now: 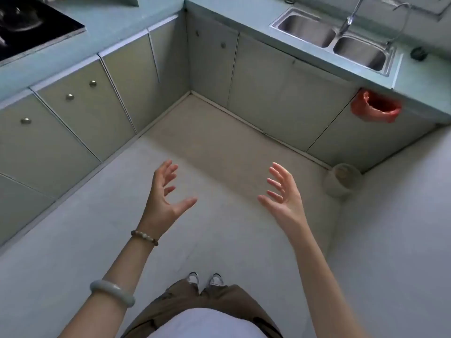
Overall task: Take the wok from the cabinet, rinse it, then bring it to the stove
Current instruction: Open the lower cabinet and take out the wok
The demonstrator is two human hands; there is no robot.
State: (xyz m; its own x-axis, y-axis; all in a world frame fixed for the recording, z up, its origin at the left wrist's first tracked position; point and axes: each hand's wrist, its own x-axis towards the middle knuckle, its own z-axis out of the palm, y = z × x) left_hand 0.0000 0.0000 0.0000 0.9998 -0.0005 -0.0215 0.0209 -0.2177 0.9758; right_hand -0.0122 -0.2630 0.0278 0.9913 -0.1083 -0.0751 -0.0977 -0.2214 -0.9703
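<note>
Down at 6 o'clock, two shoes (203, 279) stand on the grey floor (73, 240). Just past them, in the middle, both hands are up in the air. The left hand (166, 193) and the right hand (283, 193) are apart, palms facing each other, fingers spread, holding nothing. The left arm wears a pale bangle (112, 292) and, at the wrist, a bead bracelet (144, 237). At 3 o'clock a small round tub (343, 180) sits on the floor. Cabinet doors (70, 113) run from 9 o'clock round to 2 o'clock, and all are closed. I cannot tell where the wok is. A red bag (375, 107) hangs at 2 o'clock. Far off, the sink (334, 41) with its tap (351, 15) is at 1 o'clock and the black stove (29, 23) is at 11 o'clock, both set in the blue tabletop (117, 18).
</note>
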